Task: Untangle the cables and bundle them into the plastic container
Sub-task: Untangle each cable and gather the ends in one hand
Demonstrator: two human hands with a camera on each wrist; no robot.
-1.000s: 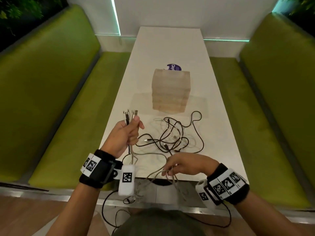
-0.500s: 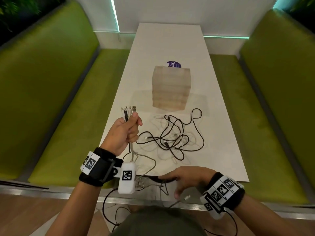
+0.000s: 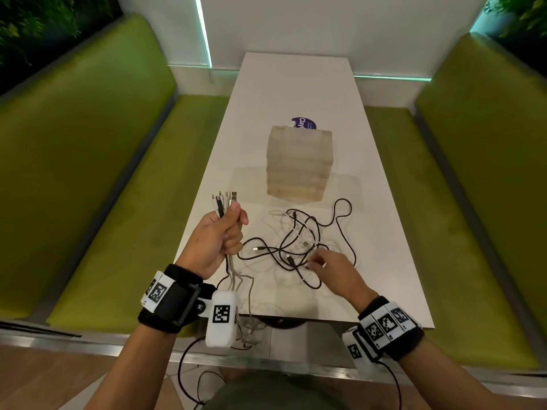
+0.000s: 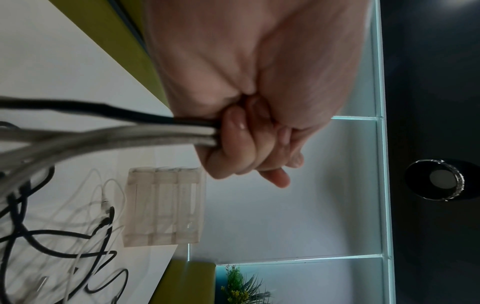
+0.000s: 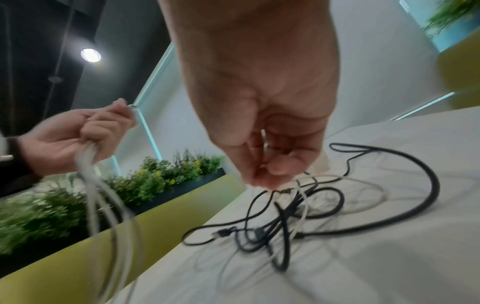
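Right hand (image 3: 334,269) moved up from desk (image 3: 296,93) edge onto cable tangle (image 3: 299,247) at centre frame, fingertips pinching, on what unclear. Left hand (image 3: 217,239) grips cable bundle (image 3: 223,201). Container (image 3: 299,161) upper centre, contents unclear.

Café booth: green benches (image 3: 97,179), white table (image 3: 296,93)

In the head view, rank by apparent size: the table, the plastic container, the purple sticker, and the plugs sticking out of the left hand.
1. Table: largest by far.
2. Plastic container.
3 and 4. Purple sticker and plugs: too close to rank. The container hides part of the sticker, and the plugs sit nearer the camera, above the left hand.
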